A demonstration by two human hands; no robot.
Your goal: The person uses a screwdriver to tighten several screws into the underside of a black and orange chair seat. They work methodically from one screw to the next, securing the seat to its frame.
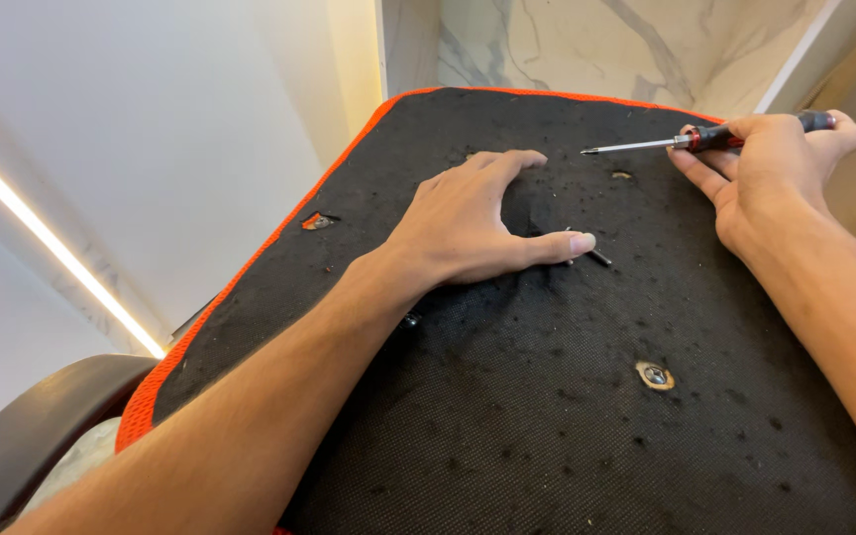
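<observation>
An upturned chair seat (547, 416) covered in dusty black fabric with an orange rim fills the view. My left hand (473, 223) rests flat on it, fingers spread, the thumb touching a small dark screw (596, 257) lying on the fabric. My right hand (775, 173) grips a screwdriver (646, 146) with a red and black handle; its metal tip points left and hovers just above the seat. A bolt hole with a metal insert (654, 374) shows lower right, another hole (317, 222) near the left rim, and a third (622, 175) below the screwdriver shaft.
A dark curved armrest (22, 436) sits at the lower left. White walls with a light strip (52, 248) stand to the left, a marble-patterned wall (596, 45) behind the seat.
</observation>
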